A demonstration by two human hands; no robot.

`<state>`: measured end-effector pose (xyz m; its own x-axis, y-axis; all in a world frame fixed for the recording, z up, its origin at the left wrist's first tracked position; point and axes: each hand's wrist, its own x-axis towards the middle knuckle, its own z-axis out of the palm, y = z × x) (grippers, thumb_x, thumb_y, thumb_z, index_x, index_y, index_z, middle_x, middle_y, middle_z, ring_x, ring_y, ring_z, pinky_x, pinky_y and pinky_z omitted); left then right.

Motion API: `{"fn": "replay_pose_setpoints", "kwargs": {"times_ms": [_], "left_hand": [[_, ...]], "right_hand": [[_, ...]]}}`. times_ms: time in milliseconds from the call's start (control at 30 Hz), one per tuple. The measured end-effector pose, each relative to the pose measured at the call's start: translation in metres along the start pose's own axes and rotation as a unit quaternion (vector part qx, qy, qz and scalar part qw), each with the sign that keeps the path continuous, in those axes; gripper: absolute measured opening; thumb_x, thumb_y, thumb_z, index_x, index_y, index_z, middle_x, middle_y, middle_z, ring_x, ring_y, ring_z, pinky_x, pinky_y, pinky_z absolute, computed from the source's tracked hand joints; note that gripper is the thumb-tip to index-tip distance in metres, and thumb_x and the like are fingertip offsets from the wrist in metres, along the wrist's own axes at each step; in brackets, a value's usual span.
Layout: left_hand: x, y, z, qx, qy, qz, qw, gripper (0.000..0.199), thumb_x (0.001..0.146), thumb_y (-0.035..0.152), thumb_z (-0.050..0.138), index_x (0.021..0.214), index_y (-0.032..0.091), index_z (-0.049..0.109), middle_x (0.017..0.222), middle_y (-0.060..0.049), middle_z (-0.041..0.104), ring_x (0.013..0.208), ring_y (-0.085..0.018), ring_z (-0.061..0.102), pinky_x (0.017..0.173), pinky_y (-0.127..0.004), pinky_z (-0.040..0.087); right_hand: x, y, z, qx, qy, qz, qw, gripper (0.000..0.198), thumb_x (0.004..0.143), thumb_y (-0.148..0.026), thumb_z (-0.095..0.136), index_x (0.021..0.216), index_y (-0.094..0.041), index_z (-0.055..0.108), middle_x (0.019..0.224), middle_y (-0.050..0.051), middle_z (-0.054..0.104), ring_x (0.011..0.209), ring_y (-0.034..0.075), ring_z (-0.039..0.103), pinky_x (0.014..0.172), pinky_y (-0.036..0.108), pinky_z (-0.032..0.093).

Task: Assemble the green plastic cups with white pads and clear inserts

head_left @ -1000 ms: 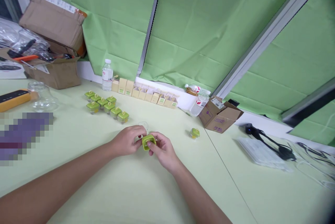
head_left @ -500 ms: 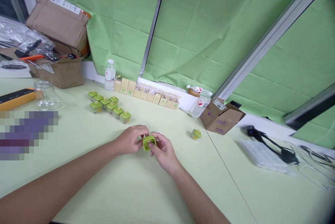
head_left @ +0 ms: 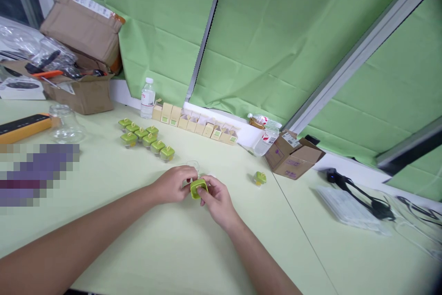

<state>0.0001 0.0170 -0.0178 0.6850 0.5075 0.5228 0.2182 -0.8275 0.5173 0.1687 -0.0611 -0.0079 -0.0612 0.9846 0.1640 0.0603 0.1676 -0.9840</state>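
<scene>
A small square green lid (head_left: 199,188), its hollow underside facing me, is between my hands. My right hand (head_left: 218,199) pinches it, the thumb pressed inside the hollow. Against the lid's left edge, my left hand (head_left: 174,184) is closed, its fingertips curled and partly hidden. Just behind the fingers stands a small clear cup (head_left: 193,165), mostly covered by my hands. Several small clear tubs with green lids (head_left: 149,140) and yellowish contents are grouped to the left. Another green-lidded tub (head_left: 260,178) sits alone to the right.
Small cream cartons (head_left: 193,123) line the wall behind, beside an upright water bottle (head_left: 148,98). A cardboard box (head_left: 292,154) and lying bottles are at the back right. At left are a clear glass vessel (head_left: 65,124), an orange-black power strip (head_left: 24,129) and larger boxes.
The view has shifted slightly, so everything appears a little to the right. Both hands keep the same hold at the lid, which has tilted slightly.
</scene>
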Motion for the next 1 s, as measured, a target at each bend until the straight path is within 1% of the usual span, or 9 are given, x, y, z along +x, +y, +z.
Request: {"fn": "replay_pose_setpoints", "kwargs": {"times_ms": [267, 333, 433, 533, 633, 700, 800, 900, 1000], "left_hand": [[-0.003, 0.008, -0.002, -0.018, 0.001, -0.017, 1.0, 0.009, 0.083, 0.012, 0.052, 0.087, 0.02, 0.055, 0.081, 0.0, 0.058, 0.073, -0.014, 0.053, 0.066, -0.025, 0.04], [-0.002, 0.008, -0.003, -0.033, -0.001, -0.014, 0.999, 0.012, 0.084, 0.012, 0.052, 0.092, 0.02, 0.056, 0.086, 0.0, 0.06, 0.075, -0.014, 0.054, 0.068, -0.026, 0.042], [-0.001, 0.006, -0.005, -0.068, 0.025, -0.029, 0.997, 0.025, 0.083, 0.006, 0.044, 0.1, 0.021, 0.056, 0.094, -0.002, 0.061, 0.08, -0.014, 0.056, 0.071, -0.026, 0.045], [-0.002, 0.008, -0.007, -0.084, 0.055, -0.04, 0.994, 0.047, 0.074, 0.001, 0.044, 0.116, 0.022, 0.052, 0.109, -0.004, 0.06, 0.091, -0.016, 0.058, 0.075, -0.028, 0.048], [-0.004, 0.017, -0.009, -0.061, 0.028, -0.012, 0.998, 0.076, 0.065, -0.001, 0.049, 0.136, 0.026, 0.04, 0.131, -0.006, 0.052, 0.113, -0.022, 0.053, 0.092, -0.034, 0.048], [-0.003, 0.024, -0.009, -0.042, -0.003, 0.013, 0.999, 0.082, 0.066, 0.001, 0.052, 0.142, 0.027, 0.036, 0.139, -0.006, 0.047, 0.125, -0.024, 0.046, 0.104, -0.038, 0.042], [-0.001, 0.03, -0.006, -0.028, -0.036, 0.034, 0.998, 0.076, 0.071, 0.003, 0.055, 0.141, 0.028, 0.04, 0.136, -0.005, 0.052, 0.126, -0.025, 0.045, 0.107, -0.04, 0.04], [0.0, 0.028, -0.005, -0.024, -0.048, 0.032, 0.998, 0.057, 0.075, 0.005, 0.055, 0.127, 0.027, 0.051, 0.122, -0.005, 0.061, 0.114, -0.024, 0.053, 0.096, -0.038, 0.046], [0.001, 0.026, -0.005, -0.022, -0.041, 0.029, 0.998, 0.038, 0.078, 0.008, 0.057, 0.112, 0.025, 0.056, 0.108, -0.003, 0.064, 0.103, -0.022, 0.057, 0.087, -0.034, 0.047]], "right_hand": [[-0.001, -0.001, -0.005, -0.014, 0.002, 0.012, 1.0, 0.013, 0.08, -0.028, 0.067, 0.089, -0.021, 0.063, 0.076, 0.0, 0.059, 0.062, 0.012, 0.051, 0.05, 0.023, 0.042], [-0.001, 0.0, -0.006, -0.018, 0.001, 0.009, 1.0, 0.013, 0.081, -0.029, 0.066, 0.09, -0.021, 0.062, 0.077, 0.0, 0.059, 0.062, 0.012, 0.051, 0.05, 0.024, 0.042], [0.0, 0.005, -0.008, -0.036, 0.024, -0.001, 0.999, 0.018, 0.081, -0.029, 0.065, 0.096, -0.022, 0.06, 0.075, -0.002, 0.057, 0.061, 0.012, 0.05, 0.052, 0.023, 0.042], [0.002, 0.009, -0.01, -0.059, 0.073, 0.0, 0.996, 0.023, 0.081, -0.028, 0.065, 0.101, -0.024, 0.054, 0.069, -0.006, 0.052, 0.057, 0.011, 0.047, 0.051, 0.022, 0.039], [0.003, 0.01, -0.011, -0.066, 0.091, 0.009, 0.994, 0.021, 0.079, -0.027, 0.064, 0.095, -0.023, 0.05, 0.066, -0.007, 0.052, 0.056, 0.011, 0.046, 0.051, 0.022, 0.038], [0.004, 0.009, -0.011, -0.061, 0.089, 0.016, 0.994, 0.028, 0.075, -0.023, 0.065, 0.096, -0.024, 0.047, 0.062, -0.009, 0.051, 0.054, 0.01, 0.046, 0.051, 0.022, 0.037], [0.003, 0.006, -0.01, -0.056, 0.081, 0.027, 0.995, 0.041, 0.07, -0.018, 0.065, 0.103, -0.025, 0.043, 0.059, -0.012, 0.049, 0.052, 0.01, 0.045, 0.051, 0.022, 0.036], [0.003, 0.004, -0.01, -0.053, 0.076, 0.039, 0.995, 0.047, 0.068, -0.018, 0.066, 0.108, -0.025, 0.042, 0.06, -0.012, 0.05, 0.052, 0.01, 0.045, 0.052, 0.022, 0.036], [0.003, 0.003, -0.01, -0.044, 0.069, 0.057, 0.995, 0.048, 0.069, -0.021, 0.067, 0.11, -0.025, 0.043, 0.062, -0.01, 0.054, 0.053, 0.011, 0.048, 0.052, 0.022, 0.038]]}}
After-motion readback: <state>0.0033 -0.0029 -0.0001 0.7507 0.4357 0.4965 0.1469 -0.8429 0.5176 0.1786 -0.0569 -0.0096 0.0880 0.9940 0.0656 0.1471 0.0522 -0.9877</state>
